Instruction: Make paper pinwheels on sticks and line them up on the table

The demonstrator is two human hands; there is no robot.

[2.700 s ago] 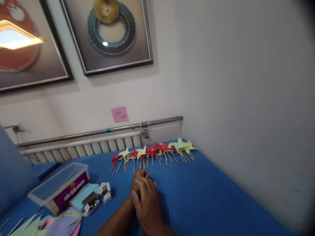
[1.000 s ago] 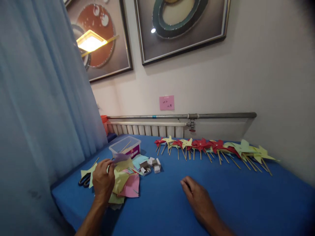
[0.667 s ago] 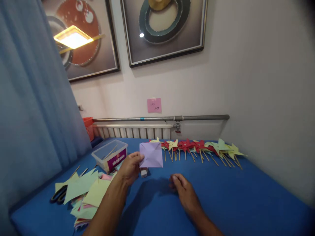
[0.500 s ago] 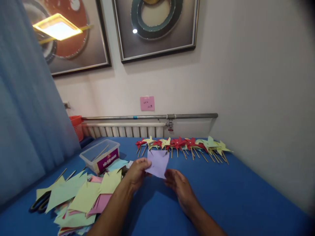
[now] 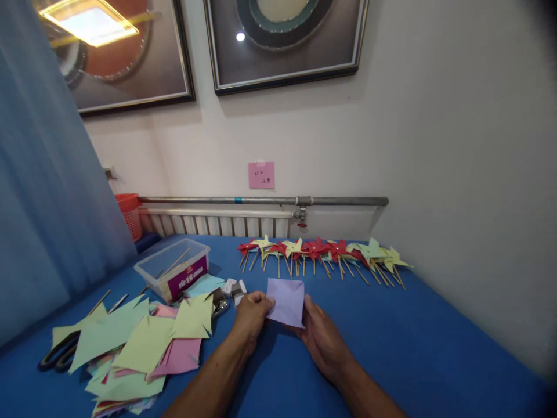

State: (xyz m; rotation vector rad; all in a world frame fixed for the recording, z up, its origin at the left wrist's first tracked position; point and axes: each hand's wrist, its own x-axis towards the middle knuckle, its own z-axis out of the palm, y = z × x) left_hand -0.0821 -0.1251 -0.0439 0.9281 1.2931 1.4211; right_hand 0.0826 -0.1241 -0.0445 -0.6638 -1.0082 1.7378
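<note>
A purple paper square (image 5: 286, 302) is held up above the blue table between my hands. My left hand (image 5: 253, 314) pinches its left edge, thumb in front. At the right edge, my right hand (image 5: 321, 334) has its thumb against the paper and its fingers curled partly behind, where they are hidden. To the left lies a loose pile of coloured paper squares (image 5: 145, 343) with cuts at the corners. Black-handled scissors (image 5: 65, 352) stick out from beneath the pile. Small open boxes (image 5: 235, 290) and metal fasteners (image 5: 221, 306) sit just beyond my left wrist.
Finished paper pinwheels (image 5: 315, 248) on sticks lie in a row along the back of the blue table (image 5: 391, 342). A clear plastic tub (image 5: 145, 268) holds thin sticks. Behind are a red basket (image 5: 130, 216), a pipe (image 5: 209, 201) and a blue curtain (image 5: 47, 174).
The purple paper has turned more upright and shifted slightly right and down in view. My right hand has come up against its right edge. The small boxes are now uncovered.
</note>
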